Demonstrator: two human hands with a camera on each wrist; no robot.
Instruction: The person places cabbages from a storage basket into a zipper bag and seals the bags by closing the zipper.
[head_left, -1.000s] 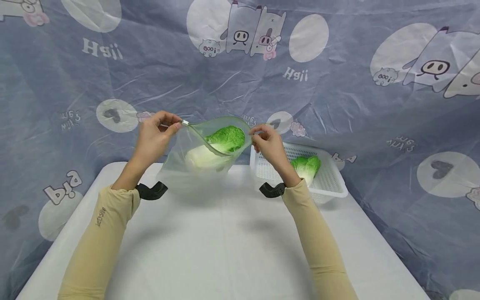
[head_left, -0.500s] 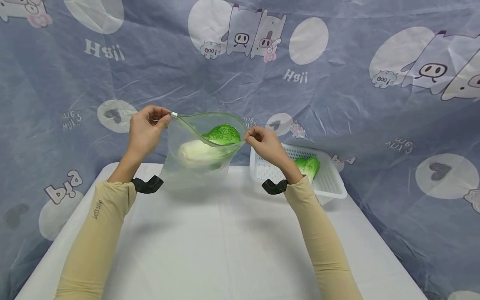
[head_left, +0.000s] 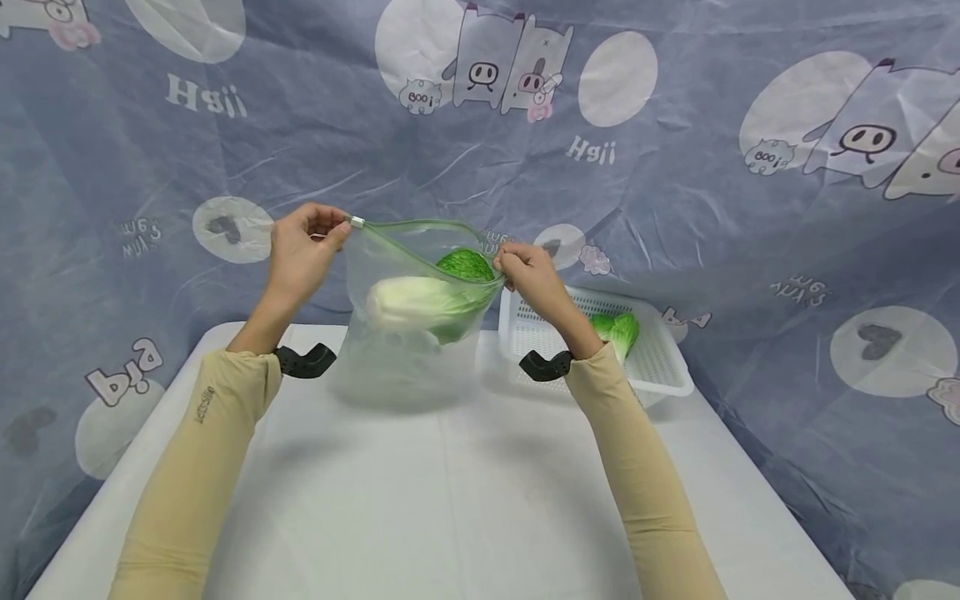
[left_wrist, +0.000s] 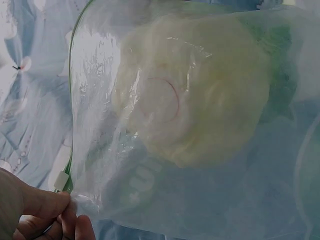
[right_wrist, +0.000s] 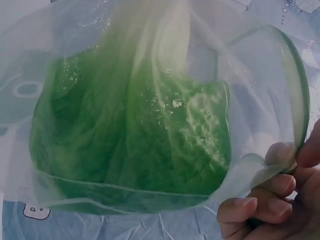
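Between both hands hangs a translucent zip bag point(head_left: 397, 367) with a green zip edge and a white slider point(head_left: 357, 222). Its mouth gapes toward the top. Inside lies a Chinese cabbage point(head_left: 416, 305) on its side, pale base to the left and green leaves to the right. My left hand point(head_left: 300, 250) pinches the bag's top left corner beside the slider. At the top right corner, my right hand point(head_left: 534, 275) pinches the rim. The left wrist view shows the cabbage base point(left_wrist: 195, 95) through the plastic, and the right wrist view its leaves point(right_wrist: 135, 135).
On the table's back right stands a white perforated basket point(head_left: 667, 354) holding another leafy green vegetable point(head_left: 617, 332). My right forearm passes in front of part of it. A white cloth covers the table point(head_left: 450, 492), and a blue-grey printed curtain point(head_left: 465, 175) hangs behind.
The bag's left corner has risen with my left hand, and the bag now hangs straighter and longer. The cabbage leaves have sunk lower inside it. Both hands keep their pinch.
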